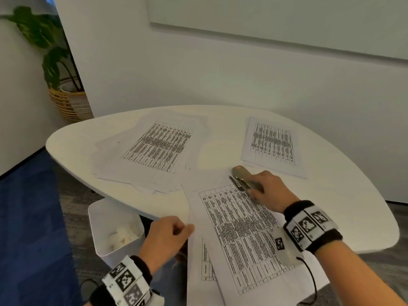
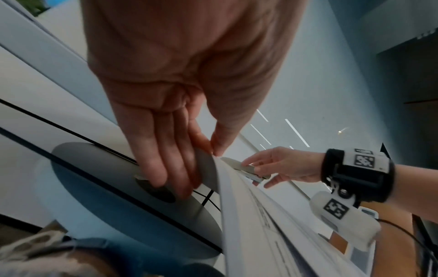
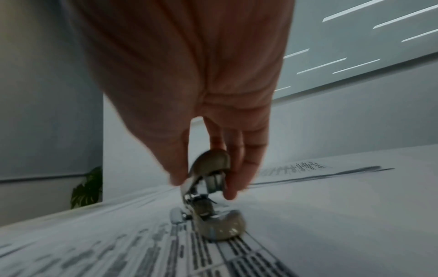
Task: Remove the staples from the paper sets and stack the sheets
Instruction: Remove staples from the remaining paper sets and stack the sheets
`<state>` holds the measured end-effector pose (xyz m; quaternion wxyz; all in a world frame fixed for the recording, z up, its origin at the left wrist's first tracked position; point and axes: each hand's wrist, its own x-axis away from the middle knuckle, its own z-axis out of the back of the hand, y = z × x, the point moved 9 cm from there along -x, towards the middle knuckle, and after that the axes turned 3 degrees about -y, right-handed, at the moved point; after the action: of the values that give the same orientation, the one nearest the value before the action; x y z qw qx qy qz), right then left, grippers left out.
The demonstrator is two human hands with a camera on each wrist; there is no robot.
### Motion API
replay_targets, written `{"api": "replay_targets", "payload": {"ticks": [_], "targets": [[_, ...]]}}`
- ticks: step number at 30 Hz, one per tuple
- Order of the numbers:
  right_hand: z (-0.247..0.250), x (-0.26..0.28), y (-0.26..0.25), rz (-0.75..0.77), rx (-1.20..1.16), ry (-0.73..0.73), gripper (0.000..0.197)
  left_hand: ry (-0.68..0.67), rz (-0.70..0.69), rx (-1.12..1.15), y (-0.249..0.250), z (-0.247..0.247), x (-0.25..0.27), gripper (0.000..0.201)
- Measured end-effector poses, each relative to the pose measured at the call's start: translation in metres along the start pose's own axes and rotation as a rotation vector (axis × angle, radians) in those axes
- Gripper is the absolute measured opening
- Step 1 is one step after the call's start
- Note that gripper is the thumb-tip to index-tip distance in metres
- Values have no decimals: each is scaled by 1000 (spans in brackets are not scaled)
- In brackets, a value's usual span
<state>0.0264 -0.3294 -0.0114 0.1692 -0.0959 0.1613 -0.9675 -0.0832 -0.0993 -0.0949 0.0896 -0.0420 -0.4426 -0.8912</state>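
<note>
A printed paper set [image 1: 240, 230] lies at the near edge of the white table [image 1: 353, 206] and hangs over it toward me. My left hand [image 1: 170, 233] pinches the set's left edge [image 2: 213, 168] between thumb and fingers. My right hand [image 1: 268, 191] grips an olive metal stapler [image 1: 244, 180] at the set's far corner. In the right wrist view the stapler [image 3: 211, 195] stands with its arm raised and its base on the printed sheet [image 3: 118, 253]. A loose pile of sheets [image 1: 154, 151] lies at the table's left. Another set [image 1: 272, 144] lies at the far right.
A white bin [image 1: 114, 230] with crumpled white scraps stands on the floor under the table's near left edge. A potted plant in a wicker basket [image 1: 68, 102] stands by the wall at far left. Bare table surface shows at the right.
</note>
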Motion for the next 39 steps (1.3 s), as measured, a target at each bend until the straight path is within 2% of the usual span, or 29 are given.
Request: {"api": "replay_targets", "payload": {"ticks": [4,8,11,13,15,16,17,19,20,21,25,27,28,31,33,34,37,39], "targets": [[20,1,18,-88,-47,71,25,13,-21,60,6,-2,0,24],[41,16,67,-252,-34,210,18,2,4,123,0,-3,-2,21],[36,27,96,-342,1,194,17,-12,36,216,-2,-3,-1,18],[37,35,98,-337,96,272,21,-37,58,265,-3,-4,0,25],[40,48,84,-292,151,428,22,-67,60,276,-2,-6,2,23],[35,51,74,-237,139,446,22,-81,58,277,-1,-7,2,20],[22,51,67,-204,109,373,26,-91,59,282,1,-7,3,17],[-20,50,63,-249,77,60,58,-99,67,320,5,-8,4,17],[-37,52,65,-289,100,-64,72,-103,69,341,9,-8,4,22],[-46,54,65,-315,136,-126,76,-112,64,348,14,-9,5,30],[-51,55,45,-304,234,-126,69,-192,-43,333,38,-20,7,76],[-54,53,40,-287,224,-142,67,-173,-88,335,45,-21,5,85],[-54,51,39,-282,187,-149,71,-146,-114,339,49,-19,3,84],[-46,42,42,-236,-42,-78,114,-63,-237,340,70,-3,-2,75],[-33,40,45,-258,-263,-11,126,-68,-330,359,89,10,-3,61],[-29,40,47,-283,-388,4,125,-86,-375,358,100,17,-4,58],[-27,38,49,-313,-774,-19,101,-119,-539,259,134,37,-6,56],[-23,35,49,-266,-987,0,95,-67,-608,151,152,55,-9,59]]}}
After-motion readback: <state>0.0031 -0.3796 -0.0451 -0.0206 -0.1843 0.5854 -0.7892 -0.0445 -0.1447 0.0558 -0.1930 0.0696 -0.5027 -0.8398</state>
